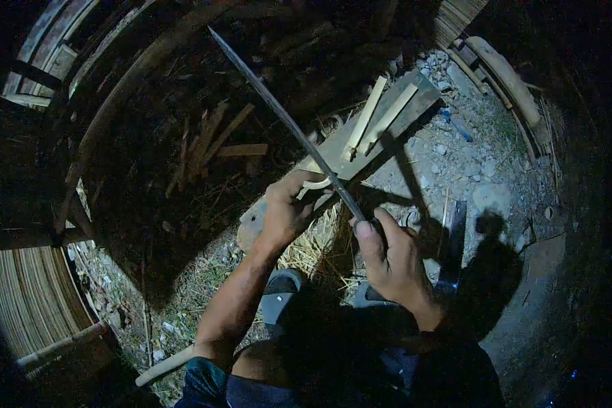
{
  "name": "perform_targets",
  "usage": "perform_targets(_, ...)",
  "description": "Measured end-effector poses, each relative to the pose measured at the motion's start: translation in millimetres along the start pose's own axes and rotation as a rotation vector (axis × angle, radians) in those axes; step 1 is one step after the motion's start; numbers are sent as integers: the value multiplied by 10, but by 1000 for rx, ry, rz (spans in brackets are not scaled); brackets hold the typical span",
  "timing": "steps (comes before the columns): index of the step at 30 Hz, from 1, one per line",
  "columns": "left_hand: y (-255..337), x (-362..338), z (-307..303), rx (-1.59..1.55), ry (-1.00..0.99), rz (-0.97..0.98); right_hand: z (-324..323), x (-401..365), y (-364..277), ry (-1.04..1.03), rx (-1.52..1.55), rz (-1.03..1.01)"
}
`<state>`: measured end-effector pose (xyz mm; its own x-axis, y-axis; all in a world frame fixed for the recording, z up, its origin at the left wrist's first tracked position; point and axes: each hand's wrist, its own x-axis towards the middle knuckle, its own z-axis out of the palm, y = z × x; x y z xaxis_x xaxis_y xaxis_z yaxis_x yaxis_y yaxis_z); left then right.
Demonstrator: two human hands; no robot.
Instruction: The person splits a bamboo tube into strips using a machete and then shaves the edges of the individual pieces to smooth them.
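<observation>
A long, narrow dark blade point(272, 102) points up and to the left, its lower end in my right hand point(391, 262), whose fingers are wrapped round it. My left hand point(289, 207) is closed on a pale wood strip point(317, 183), with part of the strip hidden by the fingers. The blade crosses this strip just right of my left fingers. Under both lies a grey wooden board point(401, 119), set at a slant. Two pale sticks point(366, 117) rest on the board's upper part.
Brown wood pieces point(241, 150) lie in shadow beyond my left hand. Straw shavings point(313, 251) lie below the board, near my feet point(279, 296). At the right are a dark flat bar point(457, 231), a blue object point(461, 129) and stony ground. A slatted bamboo surface point(30, 299) stands at lower left.
</observation>
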<state>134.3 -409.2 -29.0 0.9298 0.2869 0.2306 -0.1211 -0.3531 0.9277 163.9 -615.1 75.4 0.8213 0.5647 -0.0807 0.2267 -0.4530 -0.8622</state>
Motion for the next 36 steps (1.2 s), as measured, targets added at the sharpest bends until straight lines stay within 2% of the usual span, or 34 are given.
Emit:
perform_targets(2, 93, 2, -26, 25, -4, 0, -44, -17, -59, -15, -48, -51)
perform_targets(4, 130, 14, -35, 51, -1, -7, -92, -44, -153, -50, -67, 58)
perform_targets(6, 143, 13, -14, 33, -36, -43, -81, -6, -175, -57, -121, 74)
perform_targets(7, 151, 15, 5, -158, -18, -250, -104, 45, -191, -42, -183, 68)
perform_targets(8, 226, 74, -23, -154, -17, -239, -140, 32, -208, -34, -183, 59)
perform_targets(10, 370, 75, -129, -36, -90, -142, -153, -65, -199, 65, -81, -143)
perform_targets(11, 322, 64, -117, -149, -83, -308, -128, -84, -139, 91, -155, -132)
perform_targets(12, 325, 73, -115, -261, -70, -465, -115, 59, -244, -18, -55, 103)
perform_targets(14, 156, -17, -306, 464, 90, 67, 59, 167, 200, 44, -184, -48)
perform_targets(15, 164, 74, -491, 400, 222, 142, -27, 178, 40, -17, -152, 69)
perform_targets(16, 172, 75, -598, 330, 337, 180, -58, 171, -9, 1, -148, 81)
perform_targets(17, 278, 97, -596, 330, 314, 153, -37, 102, -29, 25, -103, 65)
perform_targets(20, 872, 662, -692, 780, 49, 602, -33, 123, -137, -33, 30, 28)
perform_targets(21, 1029, 732, -554, 640, 37, 635, -28, 174, -116, -14, -19, -43)
perform_targets(22, 949, 714, -546, 636, 30, 625, -19, 192, -88, 13, -64, -110)
perform_targets(23, 829, 732, -515, 394, -31, 245, 133, 291, 142, -99, -160, 129)
perform_targets(24, 793, 801, -490, 150, -91, -118, 192, 323, 213, -78, -163, 130)
perform_targets(25, 805, 826, -492, 149, -95, -97, 243, 375, 259, -77, -182, 95)
perform_targets(26, 814, 791, -493, -142, -63, -131, 295, 423, 351, -80, -200, 66)
perform_targets(27, 814, 680, -486, -433, -48, -195, 367, 434, 499, -1, -205, -93)
perform_targets(28, 809, 545, -493, -721, -15, -276, 431, 362, 638, -9, -193, -62)
perform_targets(29, 813, 521, -514, -716, -9, -268, 434, 416, 763, -140, -206, 10)
perform_targets(30, 836, 474, -516, -263, -46, -141, 427, 429, 787, -274, -220, 88)
perform_targets(31, 840, 440, -494, 186, -84, -15, 441, 426, 741, -91, -205, 5)
perform_targets(32, 836, 420, -460, 632, -120, 113, 430, 433, 718, -92, -210, 6)
perform_targets(33, 756, 383, -397, 747, -93, 196, 418, 446, 709, 4, -187, -13)
perform_targets(34, 736, 361, -364, 744, -93, 194, 406, 457, 683, 98, -162, -32)
perform_targets(35, 725, 339, -340, 720, -21, 168, 355, 480, 548, -64, -226, 131)
perform_targets(36, 749, 320, -319, 698, 48, 143, 413, 465, 603, -66, -223, 134)
